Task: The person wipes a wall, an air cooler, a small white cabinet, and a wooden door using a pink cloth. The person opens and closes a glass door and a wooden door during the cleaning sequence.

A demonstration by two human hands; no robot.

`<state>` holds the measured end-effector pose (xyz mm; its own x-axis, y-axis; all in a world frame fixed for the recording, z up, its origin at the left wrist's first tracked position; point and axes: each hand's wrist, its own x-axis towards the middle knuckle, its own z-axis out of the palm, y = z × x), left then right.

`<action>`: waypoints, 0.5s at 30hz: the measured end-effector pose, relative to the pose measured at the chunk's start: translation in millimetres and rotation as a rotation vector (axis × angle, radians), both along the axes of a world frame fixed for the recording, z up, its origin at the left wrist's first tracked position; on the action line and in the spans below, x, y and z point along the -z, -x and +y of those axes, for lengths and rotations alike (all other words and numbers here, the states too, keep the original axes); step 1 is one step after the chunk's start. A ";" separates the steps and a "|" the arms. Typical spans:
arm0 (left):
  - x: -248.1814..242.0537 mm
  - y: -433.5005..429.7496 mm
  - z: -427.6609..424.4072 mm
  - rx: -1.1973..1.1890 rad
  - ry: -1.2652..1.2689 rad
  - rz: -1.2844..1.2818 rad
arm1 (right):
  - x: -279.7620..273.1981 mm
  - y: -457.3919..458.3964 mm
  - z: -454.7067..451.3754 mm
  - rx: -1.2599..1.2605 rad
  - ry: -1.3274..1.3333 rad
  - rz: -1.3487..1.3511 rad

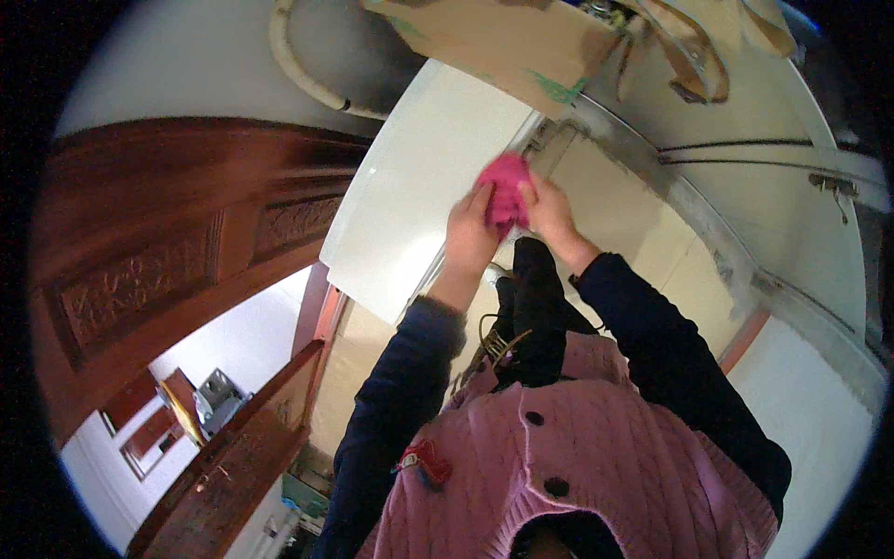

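A bright pink cloth [506,192] is bunched between my two hands, in front of my body. My left hand [475,227] grips its left side, and my right hand [548,206] grips its right side, with the thumb on the cloth. Cloth and fingers are a little blurred. Just beyond and to the left lies a white panel [419,175] with a metal-coloured edge, and the hands are over its right edge. Whether the cloth touches the panel, I cannot tell.
Cardboard [503,42] lies past the panel. A pale hose [300,70] curves at the upper left. Carved dark wooden furniture [133,279] stands at the left. Glass sliding doors [761,168] are at the right. Below my hands are the tiled floor [628,209] and my dark-trousered legs.
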<state>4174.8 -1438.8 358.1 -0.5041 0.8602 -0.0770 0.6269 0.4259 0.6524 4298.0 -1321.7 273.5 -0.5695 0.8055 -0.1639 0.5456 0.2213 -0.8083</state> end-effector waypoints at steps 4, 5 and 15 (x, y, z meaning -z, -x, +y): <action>11.3 35.8 28.4 0.061 -0.034 0.419 | -28.6 57.7 56.6 -0.142 -0.395 -0.015; 17.0 45.6 23.5 0.092 0.118 0.417 | -29.3 71.0 62.1 -0.236 -0.466 -0.144; 37.0 50.0 -105.1 -0.060 0.342 0.278 | -28.5 100.9 -41.2 -0.637 -0.579 -0.452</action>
